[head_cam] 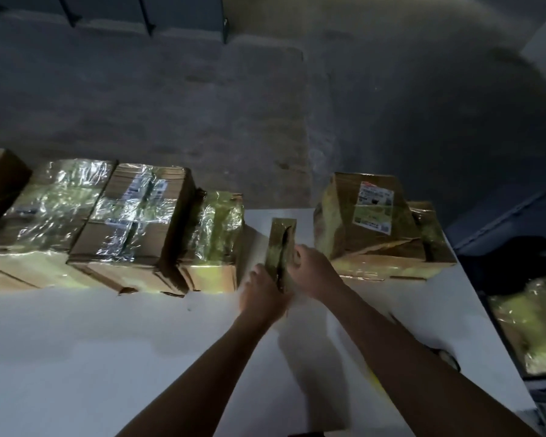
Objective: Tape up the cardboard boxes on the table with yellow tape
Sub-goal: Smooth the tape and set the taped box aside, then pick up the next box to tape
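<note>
We judge the job well along. Our left hand [260, 290] and our right hand [309, 268] hold the small box [281, 244], a narrow brick of cardboard sheathed in yellow tape, with a dark slit running along its top. The right hand's fingers curl against its right face. The left hand is blurred, but its fingers look closed round the near end. The small box stands on the white table [76, 342], which is smooth and matt.

Left of the small box runs a row. Nearest is a squat carton [215, 228] wrapped in crinkled, glossy tape. Beyond it is the crossed box [139, 212], plain brown board with shiny bands crossing on its lid, then a wide box [57, 203] almost wholly glazed. Farthest left, a bare box [0, 184] shows no tape on the faces we can see, so it looks left to do.

Right of the small box sits a labelled box [369, 216], creased and tilted, and farther right a flat carton [423, 247]; both are yellowed with tape. We see no roll for certain. A dark rounded thing [445, 354], nearer us and right of the small box, is half hidden by the forearm.
</note>
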`<state>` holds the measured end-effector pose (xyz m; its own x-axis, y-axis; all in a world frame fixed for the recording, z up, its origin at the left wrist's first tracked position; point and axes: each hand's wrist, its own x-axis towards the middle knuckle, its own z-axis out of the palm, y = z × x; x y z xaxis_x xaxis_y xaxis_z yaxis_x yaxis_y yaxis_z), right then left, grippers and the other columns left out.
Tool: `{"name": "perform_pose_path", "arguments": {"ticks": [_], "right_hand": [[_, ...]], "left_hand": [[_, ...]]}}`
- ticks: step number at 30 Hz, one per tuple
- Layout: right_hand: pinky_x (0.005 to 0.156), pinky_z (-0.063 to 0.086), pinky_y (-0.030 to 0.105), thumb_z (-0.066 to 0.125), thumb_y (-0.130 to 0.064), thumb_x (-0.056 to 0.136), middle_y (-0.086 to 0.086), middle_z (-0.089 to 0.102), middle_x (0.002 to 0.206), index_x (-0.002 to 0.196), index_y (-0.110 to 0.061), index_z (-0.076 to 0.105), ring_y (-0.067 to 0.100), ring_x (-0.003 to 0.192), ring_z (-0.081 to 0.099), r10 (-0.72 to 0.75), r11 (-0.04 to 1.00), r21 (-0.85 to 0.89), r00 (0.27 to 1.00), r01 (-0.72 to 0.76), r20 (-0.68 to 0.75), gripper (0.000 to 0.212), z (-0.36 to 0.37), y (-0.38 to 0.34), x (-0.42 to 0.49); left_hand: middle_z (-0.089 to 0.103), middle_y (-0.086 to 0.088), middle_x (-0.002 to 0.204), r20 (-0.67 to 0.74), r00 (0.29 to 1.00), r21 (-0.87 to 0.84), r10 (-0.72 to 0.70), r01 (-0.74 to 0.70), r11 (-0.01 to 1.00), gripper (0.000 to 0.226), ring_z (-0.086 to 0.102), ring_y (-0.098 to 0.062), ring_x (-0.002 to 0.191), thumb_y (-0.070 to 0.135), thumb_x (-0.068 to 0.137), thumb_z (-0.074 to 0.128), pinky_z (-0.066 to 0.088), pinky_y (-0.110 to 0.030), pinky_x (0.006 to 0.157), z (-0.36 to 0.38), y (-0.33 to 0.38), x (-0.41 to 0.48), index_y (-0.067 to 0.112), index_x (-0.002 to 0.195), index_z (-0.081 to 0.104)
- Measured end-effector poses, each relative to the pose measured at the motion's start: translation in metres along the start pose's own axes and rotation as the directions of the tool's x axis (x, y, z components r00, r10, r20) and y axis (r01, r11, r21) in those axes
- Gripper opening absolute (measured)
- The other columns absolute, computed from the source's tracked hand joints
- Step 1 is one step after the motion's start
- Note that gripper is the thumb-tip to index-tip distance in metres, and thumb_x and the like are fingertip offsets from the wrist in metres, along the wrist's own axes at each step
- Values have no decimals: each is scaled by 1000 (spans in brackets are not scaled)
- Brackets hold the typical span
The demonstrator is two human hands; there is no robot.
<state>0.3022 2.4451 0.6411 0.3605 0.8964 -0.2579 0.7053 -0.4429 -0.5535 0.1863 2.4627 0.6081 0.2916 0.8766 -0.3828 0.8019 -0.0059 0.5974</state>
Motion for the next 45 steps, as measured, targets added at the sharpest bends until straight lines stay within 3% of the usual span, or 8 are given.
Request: {"name": "perform_pose_path", "arguments": {"ticks": [12,19,22,25,29,33,37,45], "right_hand": [[67,46,30,45,-25,92,8,65,88,90,-9,62,24,81,60,207,977,14,965,-212,159,23,38,-1,-73],[61,60,37,52,-28,92,10,69,83,90,-7,68,22,66,70,176,952,204,953,-228,245,27,38,20,-91],[63,60,37,53,-27,96,16,71,88,92,-10,68,22,65,70,221,858,392,927,-333,303,23,43,32,-90],[69,52,28,59,-36,91,10,62,116,120,-17,58,21,92,63,220,964,114,963,-238,153,34,55,49,-89],[69,48,26,63,-53,84,9,53,132,144,-20,34,23,105,60,341,912,109,880,-394,330,74,63,68,-97],[60,59,30,61,-54,86,8,63,101,121,-8,52,19,84,64,329,916,97,866,-390,377,58,71,70,-104],[52,56,29,61,-50,88,8,63,97,104,-13,51,19,80,65,340,895,151,860,-421,381,41,76,61,-102],[61,49,25,68,-38,85,6,63,77,84,-11,63,15,65,59,321,781,389,848,-489,421,27,64,62,-94]], "left_hand": [[53,-12,124,120,977,-192,177,-153,970,91,60,-34,107,38,79,71,50,-39,86,1,-55,-62,19,148,14],[55,-3,119,193,969,-337,153,-81,938,93,61,-21,104,52,68,78,55,-41,87,9,-67,-79,23,142,28],[66,-5,109,281,940,-497,193,-29,867,77,67,-19,96,51,63,76,57,-44,84,3,-72,-80,11,124,51],[66,-11,103,441,879,-640,181,167,750,28,70,-15,87,17,85,62,59,-30,70,-4,-84,-82,11,111,52],[63,-7,100,502,862,-593,68,286,753,17,64,-18,89,16,89,54,57,-25,70,7,-107,-90,14,106,55],[66,-8,89,361,925,-413,-121,275,868,15,64,-19,83,15,91,53,55,-28,69,21,-121,-87,8,94,66],[62,-8,116,116,988,-185,-105,125,975,38,64,-21,98,17,88,64,54,-23,77,25,-126,-87,9,125,61],[69,-1,98,91,995,-157,-29,44,987,32,64,-18,86,32,85,70,54,-31,76,18,-111,-85,10,107,62]]}}
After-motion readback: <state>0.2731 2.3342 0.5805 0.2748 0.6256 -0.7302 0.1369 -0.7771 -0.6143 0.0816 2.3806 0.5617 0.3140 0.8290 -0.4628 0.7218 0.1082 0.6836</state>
